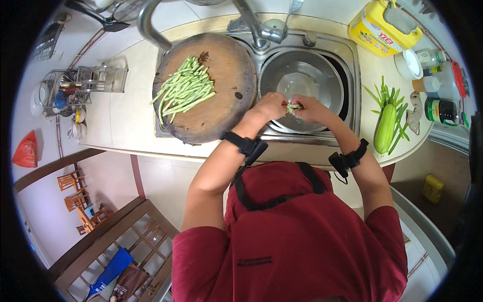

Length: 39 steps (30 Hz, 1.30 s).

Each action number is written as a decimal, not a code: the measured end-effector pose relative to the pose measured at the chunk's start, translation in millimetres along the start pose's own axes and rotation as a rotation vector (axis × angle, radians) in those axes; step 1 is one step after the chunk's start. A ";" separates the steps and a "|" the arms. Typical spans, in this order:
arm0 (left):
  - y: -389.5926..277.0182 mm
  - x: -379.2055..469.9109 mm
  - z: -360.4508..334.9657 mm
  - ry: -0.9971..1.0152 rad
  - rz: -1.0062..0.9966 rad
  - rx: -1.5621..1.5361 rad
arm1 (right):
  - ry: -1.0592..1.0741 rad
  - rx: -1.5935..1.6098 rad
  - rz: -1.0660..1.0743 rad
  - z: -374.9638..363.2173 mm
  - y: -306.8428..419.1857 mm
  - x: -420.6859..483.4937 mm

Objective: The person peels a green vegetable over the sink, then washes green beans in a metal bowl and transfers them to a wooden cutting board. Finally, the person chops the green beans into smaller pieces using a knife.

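Over the near part of a steel basin in the sink, my left hand and my right hand meet, fingertips almost touching. Both pinch a small piece of green vegetable; its exact kind is too small to tell. Some water and small green bits show in the basin. Left of my left hand, a pile of long green beans lies on a round wooden chopping board, which rests across the sink's left side.
A faucet rises behind the sink. To the right stand a yellow detergent jug, a white bowl and several jars. A pale green gourd lies on the right counter beside scallion-like greens. A wire rack stands at the left.
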<state>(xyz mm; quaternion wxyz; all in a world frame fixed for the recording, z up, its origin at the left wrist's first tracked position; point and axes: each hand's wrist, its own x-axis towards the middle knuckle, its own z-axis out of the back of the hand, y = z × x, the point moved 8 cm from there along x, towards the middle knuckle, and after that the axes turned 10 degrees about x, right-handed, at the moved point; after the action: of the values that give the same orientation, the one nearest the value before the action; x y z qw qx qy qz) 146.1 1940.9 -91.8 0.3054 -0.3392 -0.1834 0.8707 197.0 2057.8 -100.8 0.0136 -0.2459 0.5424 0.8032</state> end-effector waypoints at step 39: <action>-2.3 -33.8 65.8 -0.244 -0.197 -0.132 | -0.539 0.448 0.065 76.0 1.7 34.5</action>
<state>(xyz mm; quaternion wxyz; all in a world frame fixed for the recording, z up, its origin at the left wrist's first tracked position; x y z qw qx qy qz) 120.5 1913.1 -28.2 0.3417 -0.2306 -0.3082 0.8574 137.3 2115.4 -91.4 0.1843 0.0015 0.6895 0.7005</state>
